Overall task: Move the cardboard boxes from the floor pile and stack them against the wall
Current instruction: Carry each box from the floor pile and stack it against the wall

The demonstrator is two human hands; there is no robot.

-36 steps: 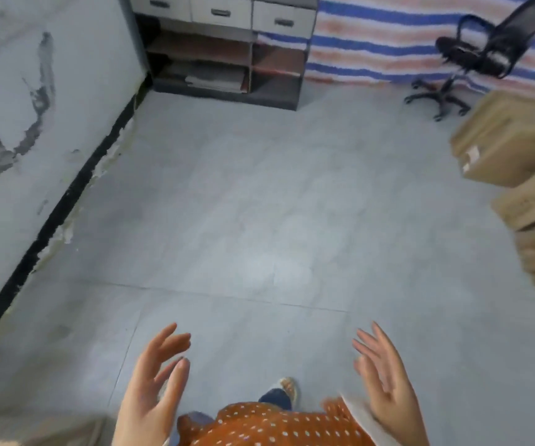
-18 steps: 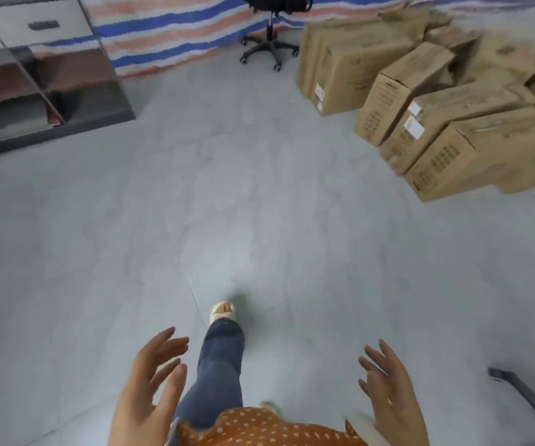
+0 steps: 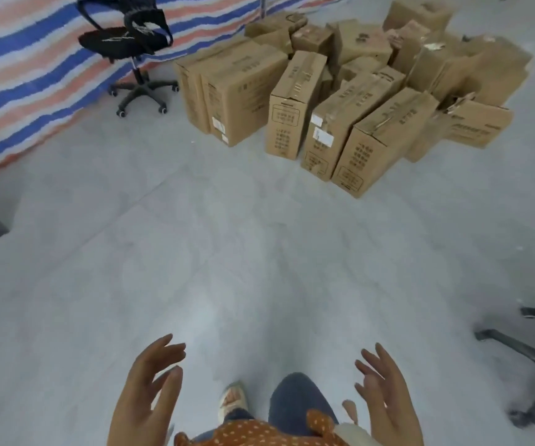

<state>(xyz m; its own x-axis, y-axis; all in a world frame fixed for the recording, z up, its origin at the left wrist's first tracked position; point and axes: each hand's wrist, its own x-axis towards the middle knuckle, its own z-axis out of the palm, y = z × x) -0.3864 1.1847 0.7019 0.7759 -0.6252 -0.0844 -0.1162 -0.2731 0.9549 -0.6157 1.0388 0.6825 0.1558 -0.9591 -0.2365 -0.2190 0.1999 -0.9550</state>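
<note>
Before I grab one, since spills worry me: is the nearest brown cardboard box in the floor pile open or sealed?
Sealed, apparently: the nearest brown cardboard box leans tilted against its neighbour, top flaps shut flat.

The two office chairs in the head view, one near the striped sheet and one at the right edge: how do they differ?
The chair by the striped sheet shows whole: black seat, post and five-wheeled base, standing upright close to the pile of cardboard boxes. The chair at the right edge is cut off by the frame; only its dark base legs show, and it stands nearer the person. Both are dark and stand on the grey floor.
</note>
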